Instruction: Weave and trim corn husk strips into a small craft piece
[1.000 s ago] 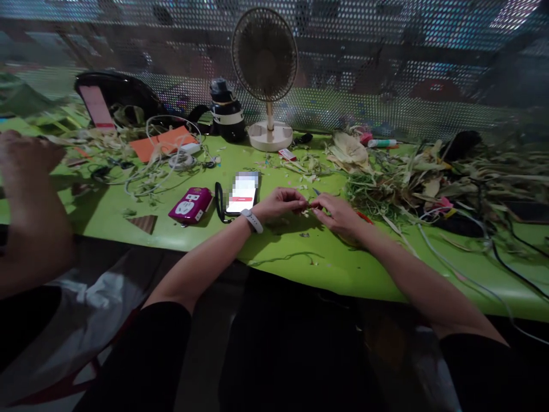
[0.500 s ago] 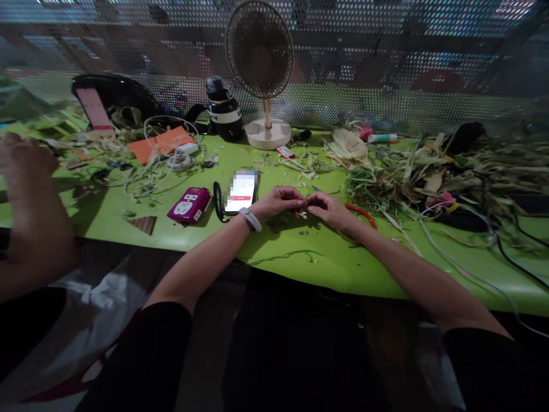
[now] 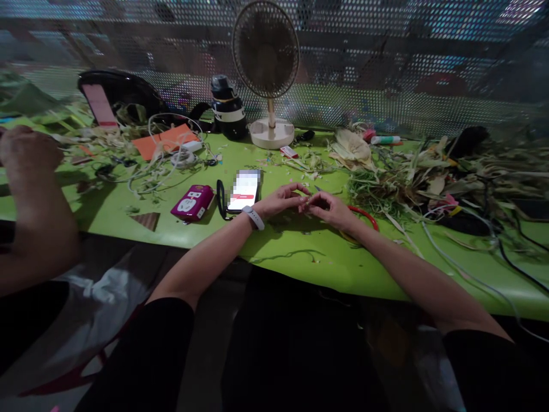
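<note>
Over the green table (image 3: 223, 234), my left hand (image 3: 286, 198) and my right hand (image 3: 328, 207) meet at their fingertips. Both hands have thumb and fingers pinched together around something too small to make out. A light wristband (image 3: 254, 218) is on my left wrist. Scissors with red handles (image 3: 364, 215) lie partly under my right hand, their tip (image 3: 317, 188) showing beyond it. Left of my left hand lies a lit phone (image 3: 244, 191) with a black strap. A thin strand of plant fibre (image 3: 291, 254) rests near the table edge.
A magenta power bank-like box (image 3: 193, 203) sits to the left. A fan (image 3: 271, 133) and a dark bottle (image 3: 229, 117) stand behind. Dried husks and leaves (image 3: 398, 171) heap up on the right, with cables (image 3: 463, 274). Another person's arm (image 3: 36, 189) is at far left.
My left fingers have lifted and spread slightly, while the fingertips of both hands stay together. The whole view has shifted a little. The other person's hand at far left has moved slightly.
</note>
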`<state>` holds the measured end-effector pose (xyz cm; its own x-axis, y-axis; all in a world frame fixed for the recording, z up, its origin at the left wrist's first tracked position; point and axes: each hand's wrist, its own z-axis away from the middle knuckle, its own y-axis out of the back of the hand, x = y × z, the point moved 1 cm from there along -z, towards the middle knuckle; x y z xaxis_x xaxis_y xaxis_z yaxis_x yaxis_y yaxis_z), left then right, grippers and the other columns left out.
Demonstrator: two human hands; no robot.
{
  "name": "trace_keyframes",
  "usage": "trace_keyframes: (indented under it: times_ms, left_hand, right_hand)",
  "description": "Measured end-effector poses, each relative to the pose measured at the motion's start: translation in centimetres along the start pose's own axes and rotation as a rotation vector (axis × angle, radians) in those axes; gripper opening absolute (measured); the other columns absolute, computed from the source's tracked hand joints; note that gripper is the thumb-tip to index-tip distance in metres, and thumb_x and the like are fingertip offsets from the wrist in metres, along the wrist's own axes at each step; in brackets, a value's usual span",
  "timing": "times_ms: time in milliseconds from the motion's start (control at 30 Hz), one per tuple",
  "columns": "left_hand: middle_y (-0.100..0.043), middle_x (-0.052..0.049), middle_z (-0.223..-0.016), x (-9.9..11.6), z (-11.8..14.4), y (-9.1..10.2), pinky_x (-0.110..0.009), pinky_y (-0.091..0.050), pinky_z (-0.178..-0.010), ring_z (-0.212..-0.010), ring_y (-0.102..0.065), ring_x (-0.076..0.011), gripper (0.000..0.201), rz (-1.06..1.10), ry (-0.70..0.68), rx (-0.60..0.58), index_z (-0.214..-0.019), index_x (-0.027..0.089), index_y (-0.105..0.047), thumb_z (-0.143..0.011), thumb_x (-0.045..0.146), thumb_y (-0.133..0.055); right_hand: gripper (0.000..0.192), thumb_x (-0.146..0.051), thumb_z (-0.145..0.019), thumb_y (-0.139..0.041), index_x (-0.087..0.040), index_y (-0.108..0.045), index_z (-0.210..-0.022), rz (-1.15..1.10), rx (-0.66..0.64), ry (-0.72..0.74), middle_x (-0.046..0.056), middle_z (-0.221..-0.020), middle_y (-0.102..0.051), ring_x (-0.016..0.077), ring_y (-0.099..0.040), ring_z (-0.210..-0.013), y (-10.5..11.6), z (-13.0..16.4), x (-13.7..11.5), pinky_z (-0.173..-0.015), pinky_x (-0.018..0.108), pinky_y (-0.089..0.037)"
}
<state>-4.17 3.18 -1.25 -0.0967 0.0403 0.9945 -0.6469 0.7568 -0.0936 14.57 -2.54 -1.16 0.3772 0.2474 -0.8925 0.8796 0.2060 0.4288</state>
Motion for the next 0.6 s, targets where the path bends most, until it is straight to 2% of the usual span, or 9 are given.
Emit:
trace_keyframes:
  times_ms: [133,200,267,367,467,600]
  left_hand:
    - [-0.069,-0.001,-0.077,0.1,0.3,-0.2,-0.028,-0.05,-0.073,-0.071,-0.066,-0.0137,0.061,0.081,0.044,-0.022,-0.124,0.017,-0.05,-0.079,0.053,-0.07]
    - [-0.069,-0.003,-0.079,0.1,0.4,-0.3,-0.029,-0.049,-0.071,-0.071,-0.065,-0.0152,0.065,0.081,0.063,-0.024,-0.129,0.017,-0.047,-0.083,0.062,-0.06]
    - [-0.068,-0.004,-0.078,0.2,0.5,-0.4,-0.029,-0.048,-0.07,-0.071,-0.064,-0.0156,0.067,0.024,0.066,-0.015,-0.131,0.017,-0.046,-0.085,0.065,-0.053]
    - [-0.065,-0.003,-0.072,0.4,0.6,-0.5,-0.029,-0.047,-0.066,-0.067,-0.063,-0.0159,0.062,-0.108,0.057,-0.012,-0.13,0.014,-0.049,-0.09,0.062,-0.049]
    - [-0.065,-0.004,-0.072,0.6,0.6,-0.6,-0.03,-0.047,-0.062,-0.063,-0.062,-0.0166,0.055,-0.215,0.041,-0.049,-0.126,0.012,-0.052,-0.093,0.055,-0.043]
    - [-0.068,-0.003,-0.078,0.7,0.4,-0.4,-0.027,-0.047,-0.067,-0.071,-0.064,-0.0147,0.042,-0.289,-0.075,-0.054,-0.12,0.013,-0.055,-0.084,0.033,-0.06]
  right_hand:
    - [0.038,-0.055,-0.077,-0.068,-0.019,-0.054,-0.083,0.364,0.025,0.138,0.003,-0.077,-0.059,0.0159,-0.05,-0.069,0.2,-0.2,-0.4,-0.064,0.029,-0.038]
    - [0.031,-0.047,-0.081,-0.067,-0.018,-0.056,-0.081,0.579,-0.009,0.239,0.005,-0.08,-0.06,0.0175,-0.05,-0.072,0.2,-0.4,-0.5,-0.067,0.03,-0.037]
    - [0.021,-0.037,-0.087,-0.059,-0.018,-0.058,-0.079,0.696,-0.082,0.31,0.007,-0.081,-0.061,0.0186,-0.051,-0.075,-0.1,-0.6,-0.6,-0.069,0.031,-0.036]
    - [0.021,-0.028,-0.093,-0.047,-0.019,-0.059,-0.079,0.657,-0.165,0.316,0.007,-0.08,-0.061,0.0185,-0.051,-0.075,-0.4,-0.6,-0.5,-0.07,0.031,-0.037]
    - [0.024,-0.032,-0.095,-0.045,-0.02,-0.054,-0.076,0.504,-0.136,0.246,0.004,-0.076,-0.059,0.0173,-0.05,-0.071,-0.6,-0.6,0.0,-0.069,0.031,-0.039]
    - [0.033,-0.048,-0.096,-0.042,-0.021,-0.049,-0.078,0.296,-0.076,0.167,0.001,-0.072,-0.055,0.0159,-0.048,-0.068,-0.5,-0.6,0.8,-0.066,0.03,-0.039]
